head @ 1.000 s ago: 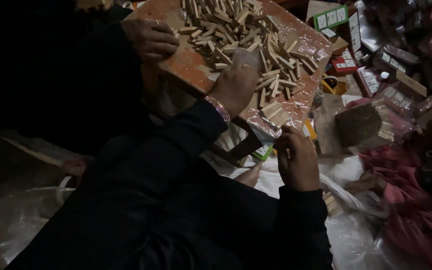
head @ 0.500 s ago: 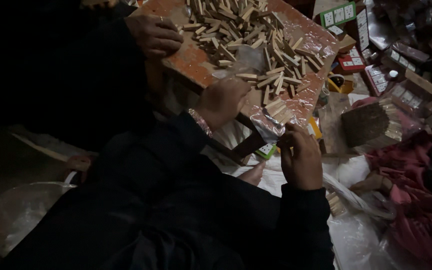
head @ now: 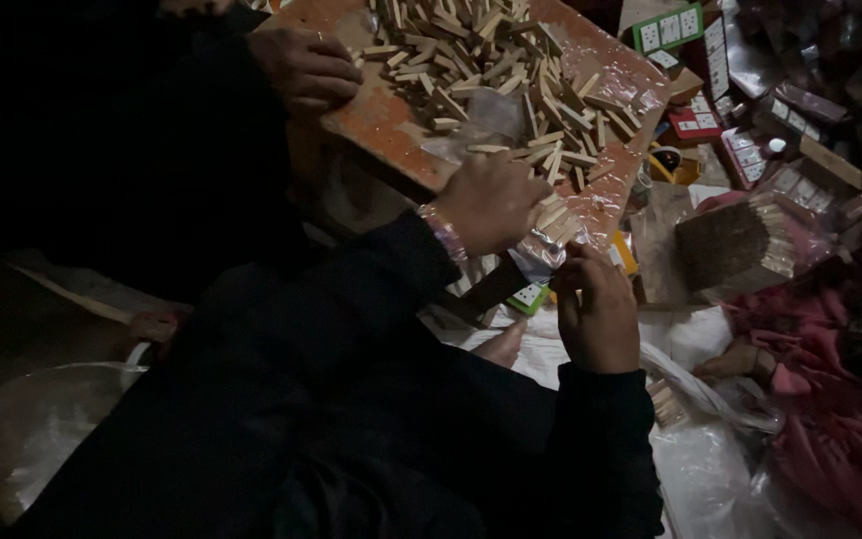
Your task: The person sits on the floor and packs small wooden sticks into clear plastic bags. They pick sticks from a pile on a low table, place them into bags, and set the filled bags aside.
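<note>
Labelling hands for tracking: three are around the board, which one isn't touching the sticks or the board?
The right hand: it hangs just off the board's near corner. The left hand rests on the sticks; another person's hand grips the far edge.

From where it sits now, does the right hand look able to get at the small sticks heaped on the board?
Probably yes. The right hand sits at the board's near edge, with the nearest sticks just above it. The left hand rests among them but leaves the right side of the heap open.
</note>
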Demonstrator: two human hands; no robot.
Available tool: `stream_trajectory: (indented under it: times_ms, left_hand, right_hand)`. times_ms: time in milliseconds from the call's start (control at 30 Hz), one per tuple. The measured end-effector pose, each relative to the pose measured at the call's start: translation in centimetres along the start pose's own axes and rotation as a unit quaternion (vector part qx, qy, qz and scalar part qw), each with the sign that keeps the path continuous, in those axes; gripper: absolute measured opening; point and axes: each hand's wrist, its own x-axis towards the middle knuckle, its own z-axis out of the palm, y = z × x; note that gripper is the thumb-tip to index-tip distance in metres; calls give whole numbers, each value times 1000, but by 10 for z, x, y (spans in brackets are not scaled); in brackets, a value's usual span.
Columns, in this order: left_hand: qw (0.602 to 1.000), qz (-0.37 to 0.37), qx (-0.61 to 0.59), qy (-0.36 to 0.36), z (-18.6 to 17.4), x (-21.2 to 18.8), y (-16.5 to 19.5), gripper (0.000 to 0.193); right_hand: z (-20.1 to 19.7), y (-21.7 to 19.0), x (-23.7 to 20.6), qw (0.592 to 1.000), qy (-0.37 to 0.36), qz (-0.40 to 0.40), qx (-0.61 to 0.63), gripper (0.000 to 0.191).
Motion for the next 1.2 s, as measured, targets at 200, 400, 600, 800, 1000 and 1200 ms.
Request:
stream_trajectory:
  times_ms: [200,400,600,800,1000,1200]
  left_hand:
    - [999,-48,-15,-5,-2,11,-1,18]
    - [969,-134,-167,121,-16,-15,-20,29]
    - [961,-164,-170,144,-26,-47,-33,22]
    - [973,-130,-121,144,-6,-42,-33,10]
    - [976,-146,-82,142,10,-32,-25,20]
    - [983,-116,-69,122,10,-43,-22,22]
  right_hand:
    - [-3,-4,1,1000,0,4,6,5]
    - [-3,-2,-1,1000,1,-4,20,6]
    - [-1,0,-3,1000,2,7,10,6]
    - [-1,-4,-2,1000,8,9,18,3]
    - [-3,0,-4,999,33,-14,29,10]
    - [-4,-4,-7,998,38,7,47,8]
